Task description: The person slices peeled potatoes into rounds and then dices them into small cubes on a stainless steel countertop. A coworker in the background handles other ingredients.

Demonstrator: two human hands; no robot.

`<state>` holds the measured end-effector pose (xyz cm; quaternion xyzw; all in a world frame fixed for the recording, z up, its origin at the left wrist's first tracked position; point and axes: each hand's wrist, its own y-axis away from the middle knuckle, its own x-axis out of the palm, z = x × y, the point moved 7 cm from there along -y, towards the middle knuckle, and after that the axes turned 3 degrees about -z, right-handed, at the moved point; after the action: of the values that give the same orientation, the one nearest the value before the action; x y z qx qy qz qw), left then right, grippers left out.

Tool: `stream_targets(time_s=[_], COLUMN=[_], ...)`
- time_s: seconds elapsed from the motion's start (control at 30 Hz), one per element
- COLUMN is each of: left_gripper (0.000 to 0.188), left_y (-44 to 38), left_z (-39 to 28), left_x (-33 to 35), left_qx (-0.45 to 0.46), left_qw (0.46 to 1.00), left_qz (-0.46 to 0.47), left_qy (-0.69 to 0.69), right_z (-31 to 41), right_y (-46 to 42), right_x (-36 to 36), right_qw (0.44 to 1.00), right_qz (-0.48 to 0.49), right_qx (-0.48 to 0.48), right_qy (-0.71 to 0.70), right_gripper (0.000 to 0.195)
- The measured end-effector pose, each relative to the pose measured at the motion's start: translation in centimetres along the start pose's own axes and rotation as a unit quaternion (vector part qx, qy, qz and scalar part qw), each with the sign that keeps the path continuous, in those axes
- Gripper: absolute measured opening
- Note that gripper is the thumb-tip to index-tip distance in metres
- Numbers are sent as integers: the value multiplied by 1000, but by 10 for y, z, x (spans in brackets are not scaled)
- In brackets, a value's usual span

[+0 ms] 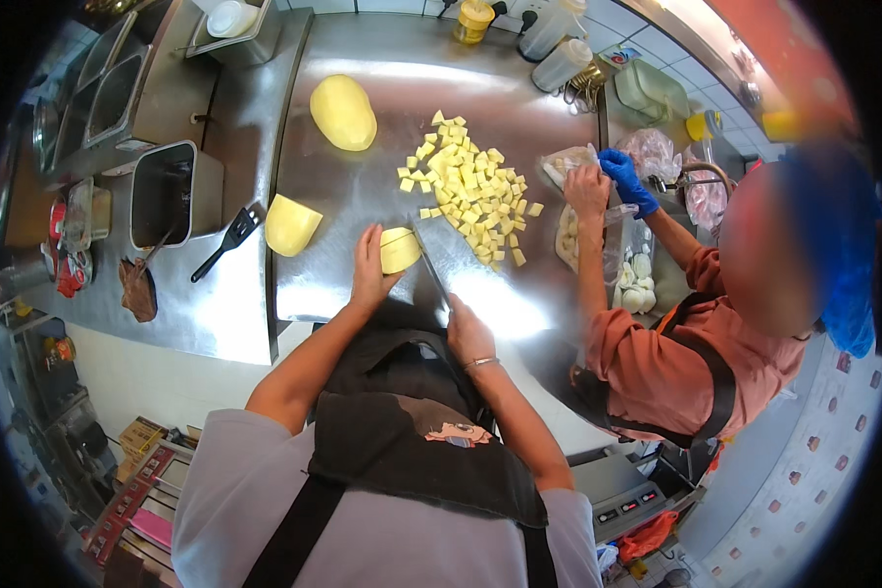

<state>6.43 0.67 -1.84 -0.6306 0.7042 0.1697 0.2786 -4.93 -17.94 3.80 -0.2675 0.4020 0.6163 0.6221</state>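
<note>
My left hand (371,268) grips a piece of peeled potato (398,251) from its left side; cut lines run across the piece. In my right hand (470,331) is the handle of a kitchen knife (432,261), its blade along the right side of that piece. A heap of diced potato (474,191) lies to the right of the blade on the steel worktop (338,191). To the left rests a halved peeled potato (292,225). Farther back is a whole peeled potato (343,112).
At my right a co-worker (698,353) handles plastic bags (567,165), one hand in a blue glove (625,180). A black slotted spatula (226,242) and a deep steel container (165,195) sit on the left counter. Squeeze bottles (562,65) stand at the back.
</note>
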Motion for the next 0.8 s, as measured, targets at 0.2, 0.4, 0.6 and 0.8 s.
stream_targets(time_s=[0.2, 0.4, 0.6, 0.8], left_gripper=[95, 90, 93, 93], left_y=[5, 4, -6, -15], left_z=[-6, -10, -11, -32], left_x=[13, 11, 5, -11], left_qx=[-14, -53, -24, -3], left_qw=[999, 998, 999, 997], left_qz=[-47, -38, -14, 48], left_qy=[-15, -15, -45, -53], right_z=[-1, -14, -20, -3], right_y=[-11, -18, -27, -34], right_x=[-4, -2, -10, -40], right_qw=[999, 998, 998, 995], right_qz=[-34, -43, -10, -28], right_qx=[-27, -35, -61, -86], right_qy=[-6, -13, 15, 38], right_gripper=[37, 36, 36, 36])
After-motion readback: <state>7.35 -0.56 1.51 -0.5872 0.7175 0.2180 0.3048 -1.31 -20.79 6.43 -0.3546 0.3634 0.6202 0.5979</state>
